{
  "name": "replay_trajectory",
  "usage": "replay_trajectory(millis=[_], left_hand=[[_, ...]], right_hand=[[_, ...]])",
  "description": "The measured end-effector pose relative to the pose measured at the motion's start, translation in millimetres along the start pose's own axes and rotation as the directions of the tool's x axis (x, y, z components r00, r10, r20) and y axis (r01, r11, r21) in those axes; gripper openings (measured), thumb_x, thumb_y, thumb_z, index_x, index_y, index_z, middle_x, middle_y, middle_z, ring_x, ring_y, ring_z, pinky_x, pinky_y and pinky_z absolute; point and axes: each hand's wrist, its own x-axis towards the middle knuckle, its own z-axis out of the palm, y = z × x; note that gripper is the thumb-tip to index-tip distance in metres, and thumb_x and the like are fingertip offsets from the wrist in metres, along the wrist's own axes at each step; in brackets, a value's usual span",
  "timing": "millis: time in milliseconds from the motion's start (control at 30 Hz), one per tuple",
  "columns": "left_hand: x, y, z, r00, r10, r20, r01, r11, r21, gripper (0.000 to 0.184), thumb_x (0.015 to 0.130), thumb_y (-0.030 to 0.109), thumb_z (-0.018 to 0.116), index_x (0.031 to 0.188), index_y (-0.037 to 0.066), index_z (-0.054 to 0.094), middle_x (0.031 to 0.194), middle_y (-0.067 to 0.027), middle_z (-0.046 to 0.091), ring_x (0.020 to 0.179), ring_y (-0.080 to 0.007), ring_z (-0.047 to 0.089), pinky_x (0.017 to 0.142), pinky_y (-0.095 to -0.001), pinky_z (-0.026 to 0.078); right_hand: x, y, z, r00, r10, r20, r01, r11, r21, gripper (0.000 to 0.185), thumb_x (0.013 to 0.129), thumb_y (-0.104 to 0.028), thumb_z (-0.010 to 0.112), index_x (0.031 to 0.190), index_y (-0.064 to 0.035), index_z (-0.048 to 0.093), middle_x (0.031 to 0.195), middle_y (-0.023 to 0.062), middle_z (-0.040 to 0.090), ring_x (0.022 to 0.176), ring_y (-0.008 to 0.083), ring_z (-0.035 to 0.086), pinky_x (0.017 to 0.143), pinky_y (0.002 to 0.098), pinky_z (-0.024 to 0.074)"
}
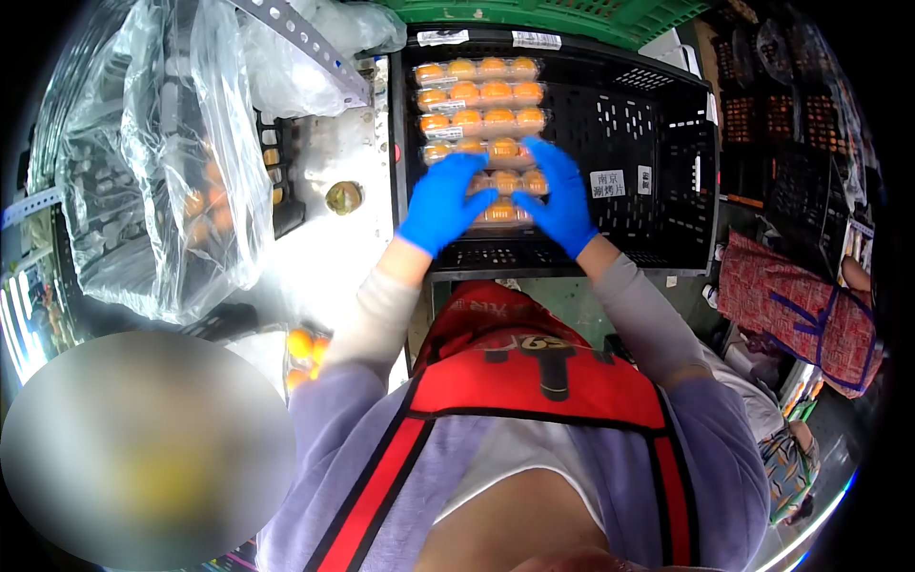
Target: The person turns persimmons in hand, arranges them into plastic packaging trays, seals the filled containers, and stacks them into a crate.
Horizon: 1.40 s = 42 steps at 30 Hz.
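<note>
In the black crate (610,114) lie several clear plastic packs of small orange fruit, lined up in rows along its left part; the fruit look like mandarins. My blue-gloved left hand (446,198) is at the left end of the nearer rows, its fingers curved over the plastic and its thumb pointing inward. Opposite it, my blue-gloved right hand (562,202) curves round the right end. Between them a clear pack of oranges (505,181) shows, with another pack (499,212) just below it. The fingers partly hide both ends of these packs.
Beyond the black crate stands a green crate (553,11). On the left, a plastic-draped stack (172,191) rises beside a metal table (315,248) with a round object (344,197). Loose oranges (303,345) lie nearer me. Another person's patterned clothing (786,472) appears at right.
</note>
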Motion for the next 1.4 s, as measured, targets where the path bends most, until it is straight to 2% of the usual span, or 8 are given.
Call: replay_trajectory(millis=[133,200,267,367,933,1100,1267,1400], left_hand=[[-57,9,24,0.842,-0.363,0.4,0.531,0.693,-0.489,0.036,0.08,0.028,0.07,0.105,0.004,0.062,0.101,-0.0163,0.062,0.095,-0.0309,0.06,0.084,-0.0354,0.048],[-67,4,31,0.914,-0.22,0.34,0.341,0.872,-0.352,0.039,0.079,0.03,0.07,0.107,0.004,0.061,0.101,-0.0169,0.062,0.095,-0.0325,0.06,0.084,-0.0375,0.048],[-68,4,29,0.913,-0.246,0.325,0.254,0.967,0.017,0.047,0.077,0.033,0.069,0.113,0.006,0.059,0.103,-0.0181,0.061,0.096,-0.0345,0.059,0.085,-0.0401,0.047],[-69,-4,33,0.907,-0.269,0.323,0.282,0.959,0.007,0.055,0.076,0.035,0.069,0.12,0.007,0.054,0.109,-0.0188,0.059,0.099,-0.0357,0.057,0.086,-0.0421,0.047],[-75,9,36,0.934,-0.305,0.188,0.283,0.95,0.135,0.063,0.072,0.036,0.071,0.12,0.002,0.051,0.11,-0.0211,0.059,0.102,-0.0365,0.057,0.089,-0.0421,0.045],[-78,10,33,0.929,-0.31,0.202,0.288,0.948,0.132,0.06,0.073,0.034,0.07,0.121,0.004,0.051,0.109,-0.0189,0.06,0.099,-0.0356,0.058,0.086,-0.0422,0.047],[-83,30,8,0.966,-0.199,0.167,0.185,0.978,0.095,0.05,0.076,0.03,0.068,0.119,0.008,0.054,0.103,-0.0161,0.062,0.091,-0.0342,0.059,0.08,-0.0418,0.048],[-100,54,-17,0.995,-0.103,0.011,0.102,0.993,0.053,0.042,0.079,0.024,0.065,0.117,0.01,0.056,0.099,-0.0154,0.062,0.087,-0.0337,0.059,0.077,-0.0407,0.048]], right_hand=[[1,63,28,0.809,0.584,-0.061,-0.433,0.663,0.611,0.062,0.088,-0.031,0.059,0.138,-0.0018,0.035,0.141,0.0125,0.037,0.128,0.0221,0.037,0.105,0.0338,0.0311],[-2,94,57,0.588,0.781,0.209,-0.507,0.155,0.848,0.053,0.093,-0.035,0.052,0.136,-0.005,0.04,0.132,0.0093,0.046,0.121,0.0205,0.043,0.102,0.0329,0.0354],[-3,78,71,0.657,0.747,0.107,-0.544,0.371,0.752,0.056,0.093,-0.044,0.046,0.135,-0.0064,0.04,0.131,0.009,0.047,0.12,0.0201,0.045,0.101,0.0337,0.0375],[11,42,37,0.593,0.633,0.497,-0.571,-0.104,0.814,0.06,0.092,-0.049,0.045,0.136,-0.0077,0.04,0.134,0.0078,0.046,0.119,0.0196,0.048,0.103,0.0336,0.036],[104,79,21,0.585,0.75,0.31,-0.668,0.229,0.708,0.058,0.087,-0.05,0.055,0.125,-0.0055,0.053,0.121,0.0093,0.056,0.106,0.0211,0.056,0.093,0.0346,0.0433],[109,26,0,0.666,0.733,-0.138,-0.35,0.471,0.81,0.041,0.087,-0.013,0.059,0.123,0.0023,0.051,0.117,0.0105,0.058,0.108,0.0162,0.053,0.094,0.0276,0.0409],[110,-100,-74,0.989,-0.008,-0.145,0.115,0.648,0.753,0.033,0.087,0.002,0.042,0.117,0.0034,0.056,0.119,0.0142,0.058,0.113,0.0214,0.054,0.101,0.0345,0.0367],[102,-203,-164,0.738,-0.674,0.027,0.636,0.709,0.305,0.032,0.082,0.0,0.043,0.107,0.0033,0.061,0.103,0.0173,0.064,0.098,0.0266,0.061,0.092,0.0357,0.0436]])
